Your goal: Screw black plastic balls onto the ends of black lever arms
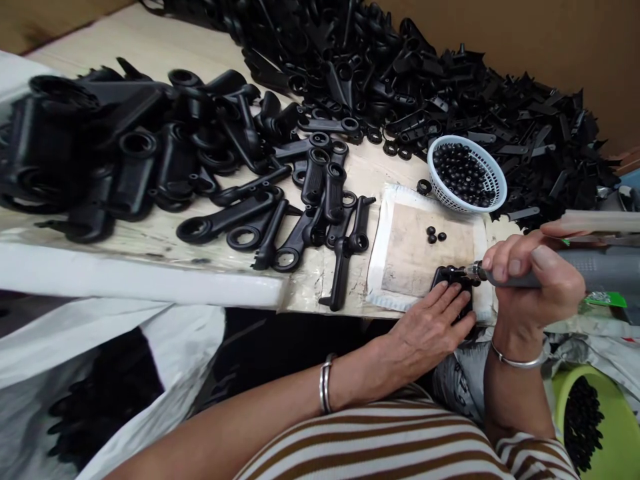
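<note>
Black plastic part (453, 277), lower right of frame: pinned flat under the left hand (430, 327), with the right hand (533, 277) closed around a grey tool (575, 270) touching it. White basket (467, 175), just above: small black beads. Green tub (607, 427), bottom right corner: more black pieces.

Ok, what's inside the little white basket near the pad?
The white basket holds a heap of small black round pieces. Its bottom is covered by them, so anything beneath cannot be seen.

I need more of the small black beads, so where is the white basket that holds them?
In the head view, the white basket stands on the table's right side, just beyond the pale work pad, against the big heap of black plastic parts.
</note>
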The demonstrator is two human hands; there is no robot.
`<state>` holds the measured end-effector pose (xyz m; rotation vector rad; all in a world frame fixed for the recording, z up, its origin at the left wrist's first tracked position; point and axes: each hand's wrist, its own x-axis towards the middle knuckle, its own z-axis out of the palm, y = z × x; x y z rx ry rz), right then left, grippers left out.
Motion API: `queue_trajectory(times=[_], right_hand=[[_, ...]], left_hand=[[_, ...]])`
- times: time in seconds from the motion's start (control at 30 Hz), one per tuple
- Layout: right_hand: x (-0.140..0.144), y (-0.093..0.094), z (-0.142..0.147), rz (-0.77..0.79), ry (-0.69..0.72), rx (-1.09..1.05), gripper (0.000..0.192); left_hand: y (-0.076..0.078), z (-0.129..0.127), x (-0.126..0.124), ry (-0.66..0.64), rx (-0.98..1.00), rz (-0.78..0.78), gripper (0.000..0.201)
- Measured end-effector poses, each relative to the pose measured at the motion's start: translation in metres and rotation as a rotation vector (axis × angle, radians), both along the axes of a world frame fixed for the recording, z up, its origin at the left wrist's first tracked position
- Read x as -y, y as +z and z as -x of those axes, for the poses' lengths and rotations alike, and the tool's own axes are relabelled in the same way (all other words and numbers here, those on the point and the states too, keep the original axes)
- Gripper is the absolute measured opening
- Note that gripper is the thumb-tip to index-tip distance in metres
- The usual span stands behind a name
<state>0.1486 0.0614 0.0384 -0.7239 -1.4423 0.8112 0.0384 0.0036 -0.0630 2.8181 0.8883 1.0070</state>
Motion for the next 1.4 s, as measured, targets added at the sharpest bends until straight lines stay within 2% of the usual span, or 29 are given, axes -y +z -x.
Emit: queue_trajectory(times=[0.23, 0.5, 0.67, 0.87, 0.97, 1.17, 1.33, 1.4], right_hand=[[-0.003, -0.002, 0.002, 0.061, 0.0, 0.002, 0.03], [-0.004, -0.002, 0.003, 0.072, -0.025, 0.01, 0.03], [-0.005, 0.0, 0.007, 0.119, -0.076, 0.041, 0.035], [-0.004, -0.001, 0.01, 0.146, -0.205, 0.001, 0.03], [-0.004, -0.002, 0.009, 0.176, -0.172, 0.038, 0.037], [-0.005, -0.005, 0.011, 0.139, -0.103, 0.092, 0.043], [-0.004, -0.007, 0.015, 0.103, -0.072, -0.007, 0.02], [-0.007, -0.007, 0.014, 0.098, -0.065, -0.018, 0.019]], left_hand=[[0.003, 0.001, 0.0, -0.003, -0.017, 0.018, 0.026], [0.002, 0.002, 0.0, -0.013, -0.033, 0.025, 0.027], [0.003, 0.003, 0.0, -0.007, -0.016, 0.029, 0.027], [0.004, 0.003, 0.0, -0.013, -0.025, 0.025, 0.027], [0.004, 0.003, 0.0, -0.01, -0.035, 0.038, 0.027], [0.004, 0.003, 0.001, -0.014, -0.019, 0.048, 0.027], [0.005, 0.004, 0.001, -0.019, -0.02, 0.055, 0.028], [0.005, 0.004, 0.002, -0.014, -0.014, 0.05, 0.029]])
